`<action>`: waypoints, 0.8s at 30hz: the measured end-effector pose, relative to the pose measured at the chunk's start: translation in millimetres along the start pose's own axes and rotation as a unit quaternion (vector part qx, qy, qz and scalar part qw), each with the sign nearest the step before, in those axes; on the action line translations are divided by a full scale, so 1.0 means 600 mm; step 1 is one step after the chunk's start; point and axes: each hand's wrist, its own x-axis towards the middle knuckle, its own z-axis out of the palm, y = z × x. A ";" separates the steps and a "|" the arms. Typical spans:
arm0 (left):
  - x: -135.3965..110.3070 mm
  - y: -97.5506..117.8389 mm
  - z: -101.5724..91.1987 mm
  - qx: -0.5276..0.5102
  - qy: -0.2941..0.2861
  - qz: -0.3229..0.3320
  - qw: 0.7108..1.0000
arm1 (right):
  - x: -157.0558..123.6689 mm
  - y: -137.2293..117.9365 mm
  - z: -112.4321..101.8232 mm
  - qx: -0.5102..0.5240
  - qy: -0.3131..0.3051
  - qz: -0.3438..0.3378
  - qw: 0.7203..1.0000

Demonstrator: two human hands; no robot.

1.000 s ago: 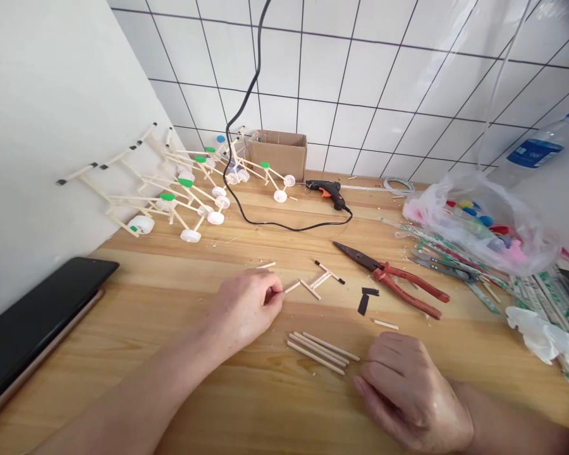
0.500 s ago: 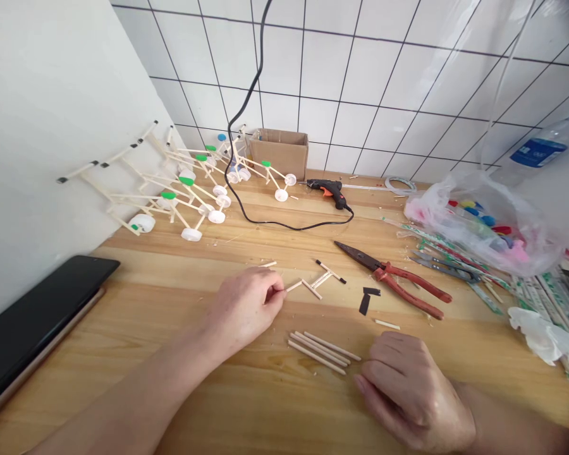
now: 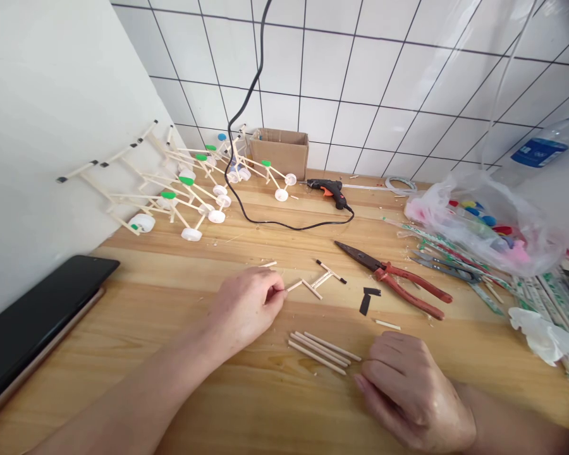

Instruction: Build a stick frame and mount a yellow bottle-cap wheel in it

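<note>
Head view, and from where I'm standing the left hand [image 3: 251, 300] has thumb and fingertips pinched on a short stick [image 3: 294, 285], its far end looking like it meets the little stick frame [image 3: 321, 280] flat on the table [image 3: 237, 398]. Right hand [image 3: 415, 388] is curled into a loose fist just beside four longer sticks [image 3: 318, 351], can't tell if anything's tucked inside. Red-handled pliers [image 3: 385, 270] lie past the black strips [image 3: 365, 304], and a glue gun [image 3: 330, 189] sits farther back near the tiled wall [image 3: 327, 76].
</note>
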 end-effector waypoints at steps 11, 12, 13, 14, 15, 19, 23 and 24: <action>0.001 -0.001 0.001 0.001 -0.005 0.000 1.000 | -0.001 0.002 0.002 -0.003 0.001 0.005 1.000; 0.001 -0.001 0.000 0.002 -0.005 0.000 1.000 | -0.001 0.003 0.003 -0.003 0.001 0.005 1.000; 0.001 -0.001 0.000 0.002 -0.005 0.000 1.000 | 0.000 0.003 0.003 -0.003 0.002 0.004 1.000; 0.001 -0.001 0.000 0.003 -0.005 0.000 1.000 | 0.000 0.003 0.003 -0.003 0.002 0.004 1.000; 0.001 -0.001 -0.001 0.003 -0.005 0.001 1.000 | 0.000 0.003 0.003 -0.003 0.003 0.004 1.000; 0.000 -0.001 0.001 0.006 -0.001 0.003 1.000 | -0.002 0.001 0.002 -0.003 0.001 0.003 1.000; 0.000 -0.002 0.001 0.009 0.003 0.006 1.000 | -0.004 0.002 0.002 -0.009 -0.005 0.006 1.000; 0.000 -0.002 0.001 0.009 0.004 0.007 1.000 | -0.004 0.002 0.002 -0.011 -0.004 0.007 1.000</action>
